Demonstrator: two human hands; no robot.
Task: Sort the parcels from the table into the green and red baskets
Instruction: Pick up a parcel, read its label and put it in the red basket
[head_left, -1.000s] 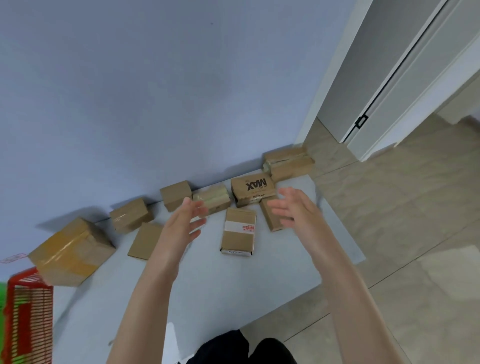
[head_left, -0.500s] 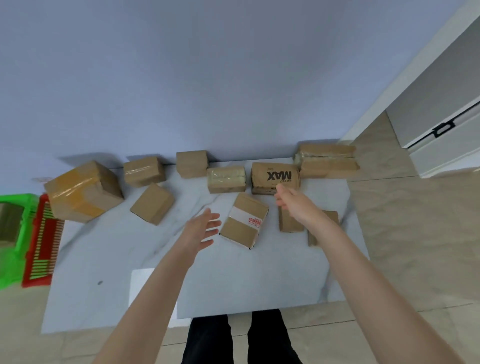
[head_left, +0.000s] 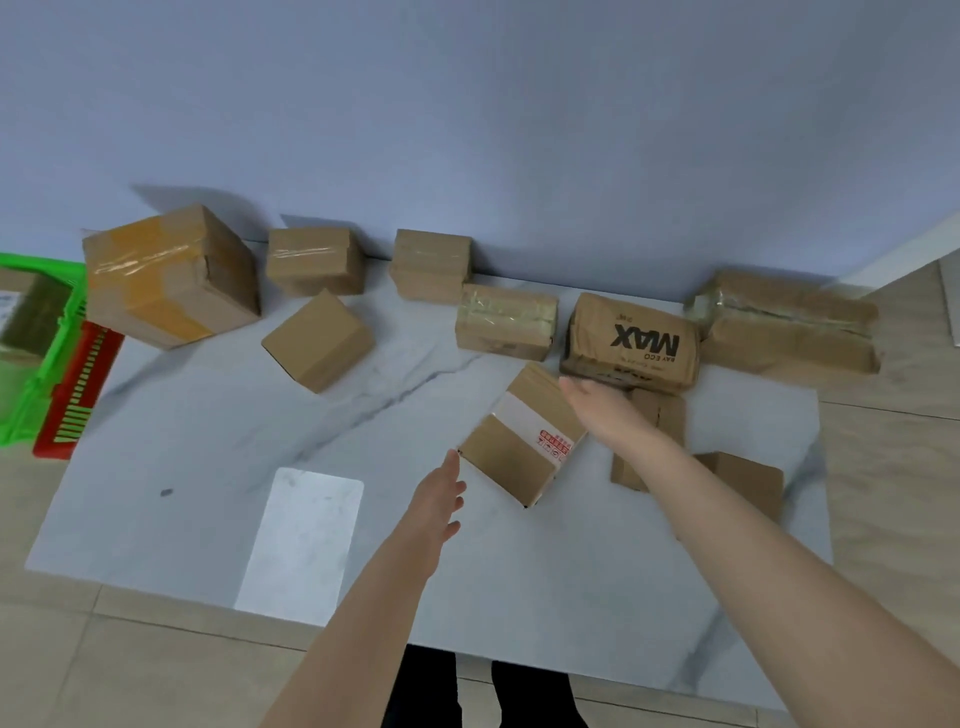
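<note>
On the marble tabletop before me, the labelled parcel lies turned at an angle, the red print on its white label too small to read. My left hand, fingers straight and holding nothing, is just beside its near corner. My right hand, fingers also straight, lies at its far right edge. Close behind sits the MAX parcel, printed "MAX" and "BAY ECO", upside down to me. Two flat parcels lie partly hidden under my right forearm. The green basket and red basket stand off the left edge.

Brown parcel reads "MAX", "BAY ECO"; upside down.
</note>
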